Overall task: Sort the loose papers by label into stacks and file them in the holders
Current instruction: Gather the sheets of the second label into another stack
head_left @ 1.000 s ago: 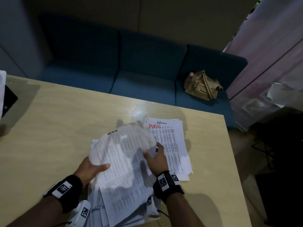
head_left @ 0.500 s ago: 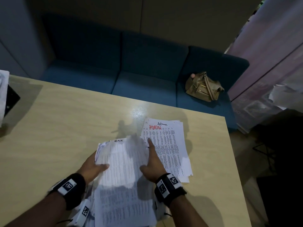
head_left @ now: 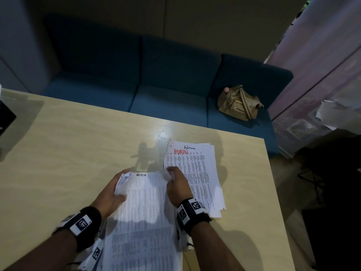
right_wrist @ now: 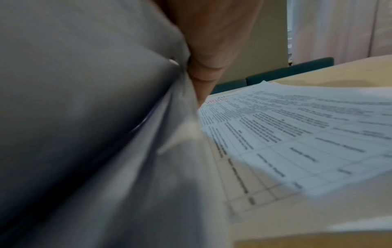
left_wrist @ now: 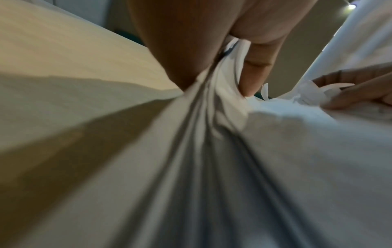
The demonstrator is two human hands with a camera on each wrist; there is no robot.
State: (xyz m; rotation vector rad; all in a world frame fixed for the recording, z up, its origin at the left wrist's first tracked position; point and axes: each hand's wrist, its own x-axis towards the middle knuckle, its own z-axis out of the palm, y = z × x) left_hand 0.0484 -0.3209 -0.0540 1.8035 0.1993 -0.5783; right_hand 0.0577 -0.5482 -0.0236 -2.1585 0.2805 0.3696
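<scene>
A thick bundle of printed papers (head_left: 144, 216), its top sheet marked "ADMIN" in black, lies lengthwise between my hands near the table's front edge. My left hand (head_left: 113, 192) grips its left top corner, thumb on top; the left wrist view shows the fingers (left_wrist: 252, 67) curled into the sheets (left_wrist: 212, 159). My right hand (head_left: 176, 184) holds the right top corner, crumpling it. To the right a flat stack (head_left: 197, 169) headed "ADMIN" in red and "Admin" in black lies on the table, also seen as printed sheets (right_wrist: 297, 127) in the right wrist view.
The light wooden table (head_left: 78, 153) runs left and back. A black object (head_left: 5, 118) sits at its far left edge. Behind the table stands a blue sofa (head_left: 166, 100) with a tan handbag (head_left: 238, 103). Dark floor and clutter lie to the right.
The bundle, held raised and tilted a second ago, has come down and squared up toward me. Both hands have slid up to its top corners.
</scene>
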